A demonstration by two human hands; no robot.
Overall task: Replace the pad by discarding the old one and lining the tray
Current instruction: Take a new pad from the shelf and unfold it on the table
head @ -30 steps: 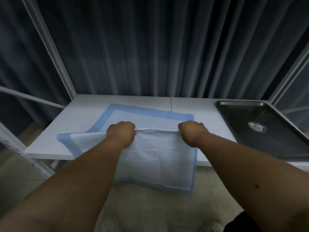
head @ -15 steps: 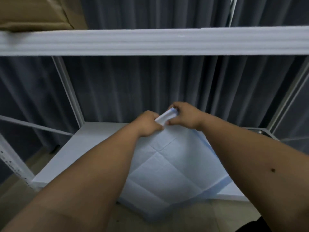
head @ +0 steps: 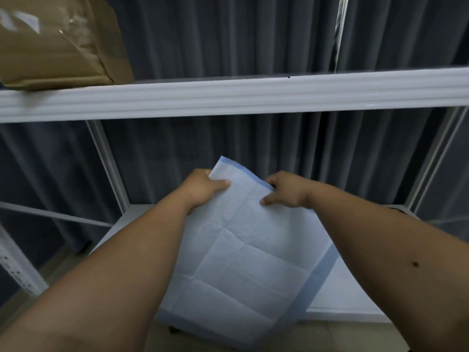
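Observation:
A white absorbent pad [head: 243,255] with a blue border hangs in the air above the lower white shelf [head: 340,298]. It is creased from folding and droops past the shelf's front edge. My left hand [head: 203,189] pinches the pad's upper left edge, thumb on the near face. My right hand [head: 286,190] grips the upper right edge by the blue border. Only a sliver of the dark metal tray [head: 399,210] shows at the far right, behind my right forearm.
An upper white shelf edge [head: 253,96] crosses the view above my hands, with a brown taped cardboard parcel [head: 58,41] on its left end. Grey curtains hang behind the rack. White rack posts [head: 109,163] stand at left and right.
Both hands lifted the pad off the lower shelf and moved apart along its top edge, so it now hangs more spread. The view tilted upward, and the tray has slid almost out of sight.

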